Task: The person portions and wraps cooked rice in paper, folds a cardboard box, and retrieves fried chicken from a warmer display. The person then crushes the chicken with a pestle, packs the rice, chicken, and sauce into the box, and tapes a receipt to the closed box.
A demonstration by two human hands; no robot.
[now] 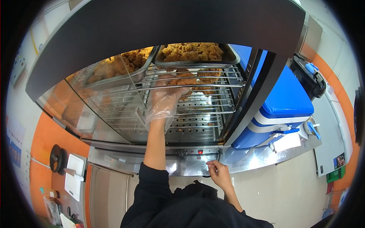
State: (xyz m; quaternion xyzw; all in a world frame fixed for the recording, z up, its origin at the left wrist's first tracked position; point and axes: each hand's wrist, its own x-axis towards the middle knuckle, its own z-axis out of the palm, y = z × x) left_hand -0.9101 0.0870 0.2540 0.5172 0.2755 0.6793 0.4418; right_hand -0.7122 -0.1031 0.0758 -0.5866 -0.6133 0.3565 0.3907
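Note:
My left hand, in a clear plastic glove, reaches through the front of a display cabinet. It is partly behind the bars of a wire rack. The thumb points right, beside brown fried chicken pieces; the fingertips are hidden among bars and chicken, so I cannot tell whether they grip a piece. More fried pieces lie to the right. My bare right hand is near the counter's front edge, fingers curled inward, with nothing visible in them. A black cord hangs just above it.
Metal trays of golden fried pieces stand at the top of the cabinet. A glass panel covers its left part. On the right, a blue cooler box stands on the steel counter. White cutting boards lie far left.

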